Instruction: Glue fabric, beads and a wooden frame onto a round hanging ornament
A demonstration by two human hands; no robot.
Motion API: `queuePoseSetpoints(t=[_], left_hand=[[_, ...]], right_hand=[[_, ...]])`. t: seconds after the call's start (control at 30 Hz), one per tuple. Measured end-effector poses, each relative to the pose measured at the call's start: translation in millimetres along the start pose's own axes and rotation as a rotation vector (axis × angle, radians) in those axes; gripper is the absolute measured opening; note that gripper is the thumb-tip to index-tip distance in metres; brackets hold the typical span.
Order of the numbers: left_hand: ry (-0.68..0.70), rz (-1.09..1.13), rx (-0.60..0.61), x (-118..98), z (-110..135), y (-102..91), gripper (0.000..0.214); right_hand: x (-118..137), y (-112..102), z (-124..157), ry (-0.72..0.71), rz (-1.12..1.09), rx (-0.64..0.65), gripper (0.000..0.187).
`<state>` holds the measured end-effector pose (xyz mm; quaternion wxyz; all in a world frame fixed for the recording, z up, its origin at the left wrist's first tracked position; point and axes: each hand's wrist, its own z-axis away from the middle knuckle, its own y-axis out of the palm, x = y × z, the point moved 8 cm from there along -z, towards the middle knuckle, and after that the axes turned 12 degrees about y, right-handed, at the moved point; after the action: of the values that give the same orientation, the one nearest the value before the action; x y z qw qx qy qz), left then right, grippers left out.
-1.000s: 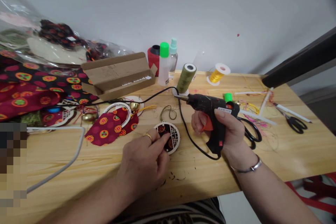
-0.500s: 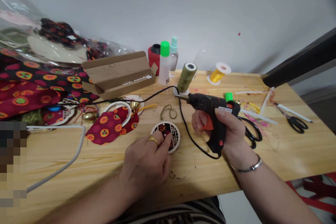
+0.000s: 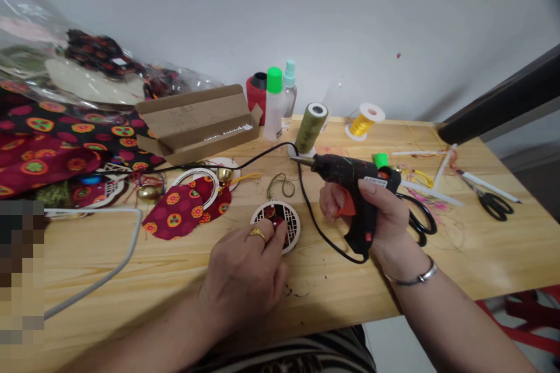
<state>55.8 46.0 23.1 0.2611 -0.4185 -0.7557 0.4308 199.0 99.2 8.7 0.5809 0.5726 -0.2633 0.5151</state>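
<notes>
At near centre, the left hand rests gathered fingertips on the round, white-rimmed lattice pendant, probably steadying it; any pinch is hidden. Farther right, the right hand curls its fingers around the black plastic glue gun, apparently holding it clear.

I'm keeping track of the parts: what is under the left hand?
A round, pale-rimmed ornament lies partly under the left hand; latticework and some dark red show. The hand hides its lower left, so details there cannot be seen.
</notes>
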Motion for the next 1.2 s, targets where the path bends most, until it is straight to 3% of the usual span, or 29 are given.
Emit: queuePoseSetpoints(t=[0.7, 0.83, 0.9, 0.93, 1.0, 1.07, 1.2], left_hand=[[-0.028, 0.021, 0.036, 2.1, 1.4, 6.0, 0.036], [-0.062, 0.092, -0.007, 5.5, 3.0, 2.4, 0.039], [-0.193, 0.293, -0.085, 20.1, 5.1, -1.9, 0.043], [-0.326, 0.458, -0.137, 33.5, 8.1, -2.0, 0.043], [-0.706, 0.890, -0.268, 63.5, 20.6, 6.8, 0.038], [-1.096, 1.380, -0.472, 80.3, 33.4, 21.3, 0.025], [-1.303, 1.642, -0.616, 92.8, 31.3, 20.5, 0.025]], right_hand=[[-1.7, -0.9, 1.2, 0.005, -0.030, 0.023, 0.030], [-0.8, -0.2, 1.1, -0.015, -0.031, 0.038, 0.030], [-0.1, -0.8, 1.3, -0.023, -0.022, 0.031, 0.030], [0.0, -1.1, 1.4, -0.024, -0.015, 0.026, 0.030], [0.0, -1.7, 1.3, -0.021, -0.001, 0.019, 0.031], [-0.8, -2.3, 1.1, -0.012, 0.007, 0.013, 0.032], [-2.5, -3.4, 0.8, -0.004, -0.006, 0.003, 0.031]])
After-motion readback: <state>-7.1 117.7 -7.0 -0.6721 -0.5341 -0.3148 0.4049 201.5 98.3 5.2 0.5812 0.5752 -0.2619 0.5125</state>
